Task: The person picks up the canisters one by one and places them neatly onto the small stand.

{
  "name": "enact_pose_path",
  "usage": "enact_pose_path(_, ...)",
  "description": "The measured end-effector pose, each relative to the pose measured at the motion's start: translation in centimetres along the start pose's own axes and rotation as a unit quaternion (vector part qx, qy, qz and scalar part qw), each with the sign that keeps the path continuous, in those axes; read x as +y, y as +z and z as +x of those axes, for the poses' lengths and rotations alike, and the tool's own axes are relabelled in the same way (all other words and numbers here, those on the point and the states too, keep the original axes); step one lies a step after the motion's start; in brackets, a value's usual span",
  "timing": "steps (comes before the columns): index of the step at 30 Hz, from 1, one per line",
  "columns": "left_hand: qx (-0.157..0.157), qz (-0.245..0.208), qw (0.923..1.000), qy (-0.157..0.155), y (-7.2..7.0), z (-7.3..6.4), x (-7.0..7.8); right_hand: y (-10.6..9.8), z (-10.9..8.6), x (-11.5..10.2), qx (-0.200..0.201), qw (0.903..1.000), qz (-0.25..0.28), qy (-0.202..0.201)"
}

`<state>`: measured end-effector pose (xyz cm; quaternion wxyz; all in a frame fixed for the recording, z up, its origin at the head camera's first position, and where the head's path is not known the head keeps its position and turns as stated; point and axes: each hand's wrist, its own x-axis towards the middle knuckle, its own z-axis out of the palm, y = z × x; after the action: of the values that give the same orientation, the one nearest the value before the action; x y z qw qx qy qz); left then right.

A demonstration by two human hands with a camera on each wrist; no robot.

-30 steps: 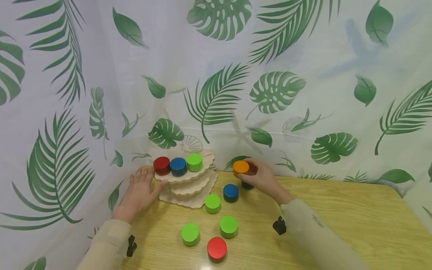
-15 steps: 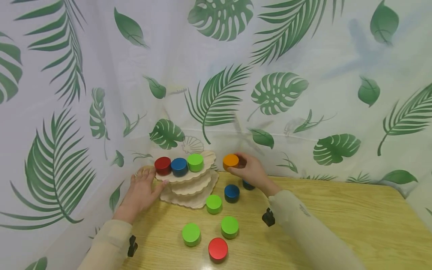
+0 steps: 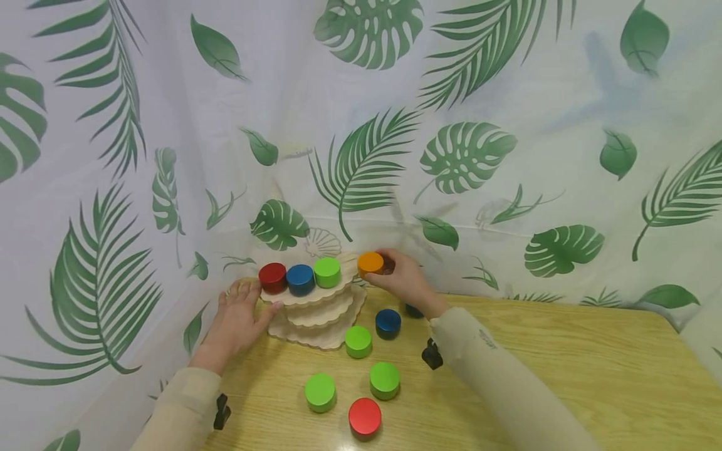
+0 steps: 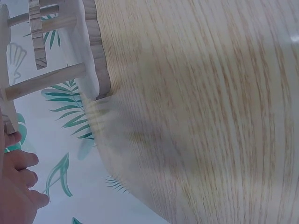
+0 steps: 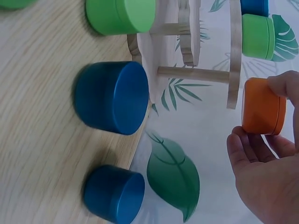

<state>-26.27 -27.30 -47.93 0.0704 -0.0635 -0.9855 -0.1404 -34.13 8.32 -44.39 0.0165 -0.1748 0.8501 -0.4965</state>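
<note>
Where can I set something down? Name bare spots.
The table right of the right sleeve, and the top shelf between its green cylinder and the held orange cylinder. Crowded: left of that sleeve, with three green cylinders, a red cylinder and two blue cylinders.

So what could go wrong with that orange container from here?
The right hand holds the orange container beside the end of the top shelf; it might bump the green container up there. Set down too far out, it could fall. The left hand touches the shelf's other end, so a jolt might shift what stands on it.
</note>
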Motion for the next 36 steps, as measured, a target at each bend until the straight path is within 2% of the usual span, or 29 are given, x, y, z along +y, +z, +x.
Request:
enact_pose_path(7,-0.006,0.006,1.0,-0.004,-0.1,0.0,0.1,0.8,0.5,-0.4,0.009,0.9998,-0.019,-0.003)
enact_pose_path(30,-0.009,0.014,0.9998,-0.014,0.1,0.0,-0.1,2.7,2.1,-1.3,0.012,0.9997,0.002,0.021)
enact_pose_path(36,-0.008,0.016,0.9998,-0.01,0.0,0.1,-0.1,3.0,2.4,-1.5,0.013,0.9997,-0.013,0.014)
